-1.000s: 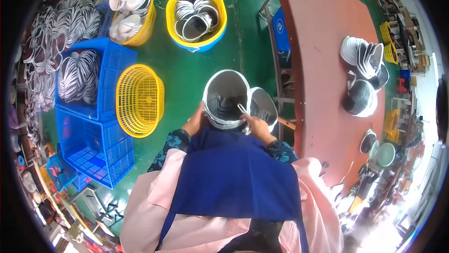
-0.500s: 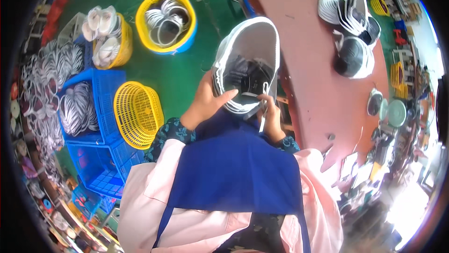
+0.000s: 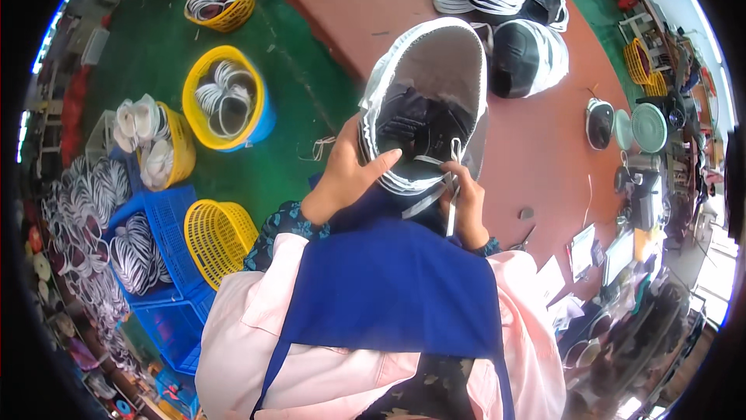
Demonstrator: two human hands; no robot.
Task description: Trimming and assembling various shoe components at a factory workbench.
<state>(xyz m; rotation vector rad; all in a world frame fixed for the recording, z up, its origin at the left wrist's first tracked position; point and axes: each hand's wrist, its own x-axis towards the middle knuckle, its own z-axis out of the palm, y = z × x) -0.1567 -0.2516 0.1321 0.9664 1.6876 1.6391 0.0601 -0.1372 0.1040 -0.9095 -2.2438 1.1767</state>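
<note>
From my remote station I see the left hand (image 3: 339, 183) gripping a nested stack of black-and-white shoe uppers (image 3: 423, 113), thumb over the near rim, overlapping in my view the left edge of the flat reddish-brown table (image 3: 536, 163). The right hand (image 3: 467, 206) pinches a thin white looped cord (image 3: 451, 219). More black-and-white uppers (image 3: 527, 55) lie piled on the table; a yellow plastic basket (image 3: 191, 105) stands left of the table

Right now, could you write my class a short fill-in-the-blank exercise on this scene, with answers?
1. On the left hand, the ____ reaches inside the stacked uppers.
2. The strap held by the right hand is ____.
3. The apron is ____.
4. The basket nearest the left sleeve is ____.
Missing words: thumb; white; blue; yellow.
</note>
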